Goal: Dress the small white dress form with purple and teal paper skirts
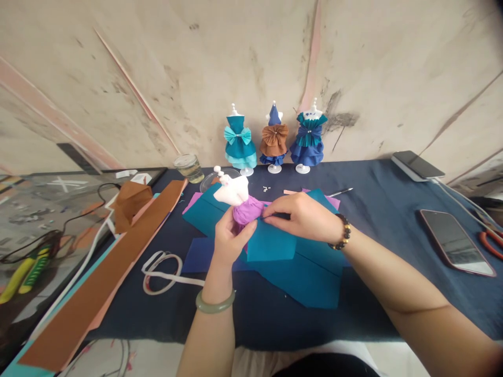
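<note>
1. The dark blue cloth [393, 209] covers the table to the wall at the back and to the near edge in front; bare cloth lies open between the hands and the phone [456, 242] at right.
2. At far left a brown strip [98, 293] runs diagonally, a white band [163, 272] curls beside it, and a glass [189, 167] stands near the wall.
3. Three dressed mannequins [274, 139] line the wall behind the work.
4. The left hand [228, 242] grips the small white mannequin [231, 191] by its purple skirt [247, 210], tilted left, above teal sheets [298, 267].
5. The right hand [304, 215], palm down, pinches a teal piece [271, 243] against the skirt.
</note>
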Action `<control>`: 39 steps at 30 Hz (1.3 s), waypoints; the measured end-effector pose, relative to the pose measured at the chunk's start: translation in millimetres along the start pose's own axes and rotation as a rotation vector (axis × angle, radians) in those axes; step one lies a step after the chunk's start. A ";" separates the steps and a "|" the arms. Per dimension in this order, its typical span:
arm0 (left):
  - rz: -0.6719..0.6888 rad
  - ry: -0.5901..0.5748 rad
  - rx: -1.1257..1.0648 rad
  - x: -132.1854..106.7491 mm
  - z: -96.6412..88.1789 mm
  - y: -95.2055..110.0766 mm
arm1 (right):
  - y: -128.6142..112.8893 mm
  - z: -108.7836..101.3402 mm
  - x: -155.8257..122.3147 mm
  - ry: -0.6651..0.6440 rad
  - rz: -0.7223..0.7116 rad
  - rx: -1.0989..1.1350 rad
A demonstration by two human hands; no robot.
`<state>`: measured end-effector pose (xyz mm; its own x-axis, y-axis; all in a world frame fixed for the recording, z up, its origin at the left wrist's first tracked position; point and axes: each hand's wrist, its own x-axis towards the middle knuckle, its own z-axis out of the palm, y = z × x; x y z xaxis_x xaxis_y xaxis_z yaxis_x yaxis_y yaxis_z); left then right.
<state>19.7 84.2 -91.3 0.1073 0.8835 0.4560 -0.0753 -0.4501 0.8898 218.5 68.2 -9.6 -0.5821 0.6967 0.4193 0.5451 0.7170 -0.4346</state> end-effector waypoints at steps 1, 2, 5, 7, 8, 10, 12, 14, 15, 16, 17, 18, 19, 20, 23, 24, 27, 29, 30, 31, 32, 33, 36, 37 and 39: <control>0.002 -0.007 -0.003 -0.2 -0.3 -0.4 | 0.5 0.9 -0.2 0.006 -0.023 0.002; 0.005 -0.015 -0.007 -0.4 -0.5 -0.5 | 0.9 1.8 -0.4 0.011 -0.040 0.002; 0.011 -0.036 -0.015 -0.4 -0.7 -0.3 | 1.9 3.7 -0.6 0.025 -0.052 -0.023; 0.011 -0.044 -0.019 -0.4 -0.6 -0.1 | 2.2 4.2 -0.2 0.030 -0.043 -0.042; 0.007 -0.050 -0.020 -0.5 -0.6 -0.1 | 2.4 4.4 0.0 0.030 -0.035 -0.051; 0.000 -0.064 -0.019 -0.9 -0.7 -0.2 | 2.8 4.9 0.5 0.030 -0.018 -0.072; -0.006 -0.079 -0.017 -1.3 -0.7 -0.2 | 3.4 5.6 0.7 0.032 -0.006 -0.094; -0.012 -0.088 -0.014 -1.6 -0.7 0.0 | 4.0 6.4 0.8 0.036 0.006 -0.107; -0.015 -0.090 -0.013 -1.6 -0.7 0.1 | 4.2 6.6 0.9 0.041 0.013 -0.114; -0.019 -0.093 -0.013 -1.6 -0.7 0.2 | 4.3 6.8 0.8 0.046 0.022 -0.121; -0.023 -0.098 -0.015 -1.6 -0.8 0.2 | 4.3 6.7 0.8 0.049 0.031 -0.127; -0.025 -0.104 -0.019 -1.7 -1.0 0.1 | 4.2 6.5 0.7 0.053 0.040 -0.131; -0.025 -0.110 -0.022 -1.8 -1.3 -0.1 | 4.0 6.2 0.7 0.055 0.050 -0.133; -0.026 -0.114 -0.025 -1.9 -1.7 -0.2 | 3.8 5.8 0.6 0.055 0.059 -0.133; -0.033 -0.110 -0.034 -1.8 -2.8 0.3 | 3.4 4.5 0.6 0.052 0.080 -0.134; -0.037 -0.112 -0.042 -1.6 -2.8 1.1 | 3.4 4.2 0.6 0.051 0.087 -0.138; -0.043 -0.133 -0.083 -0.9 -1.5 4.3 | 3.8 4.2 1.0 0.046 0.098 -0.160; -0.047 -0.128 -0.086 -0.9 -0.3 5.7 | 4.3 3.9 1.4 0.040 0.099 -0.169; -0.048 -0.114 -0.074 -1.0 0.0 5.6 | 4.4 3.4 1.6 0.037 0.093 -0.164; -0.047 -0.096 -0.056 -1.3 0.1 5.1 | 4.6 2.6 1.7 0.028 0.084 -0.149; -0.046 -0.075 -0.037 -1.5 0.0 4.0 | 4.7 1.5 1.8 0.013 0.072 -0.124; -0.042 -0.057 -0.024 -1.7 -0.4 2.6 | 4.7 0.2 1.7 -0.004 0.057 -0.089; -0.025 -0.023 -0.010 -1.7 -1.8 -1.9 | 5.1 -3.8 1.3 -0.051 0.033 0.026; -0.019 -0.019 -0.007 -1.5 -2.1 -2.9 | 5.3 -4.7 1.2 -0.056 0.034 0.048; -0.010 -0.017 -0.007 -1.1 -2.2 -3.4 | 5.5 -5.7 0.8 -0.057 0.033 0.063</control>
<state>17.7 85.1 -94.9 0.1244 0.8856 0.4475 -0.0813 -0.4404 0.8941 224.5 72.8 -7.1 -0.5989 0.7163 0.3581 0.5270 0.6892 -0.4973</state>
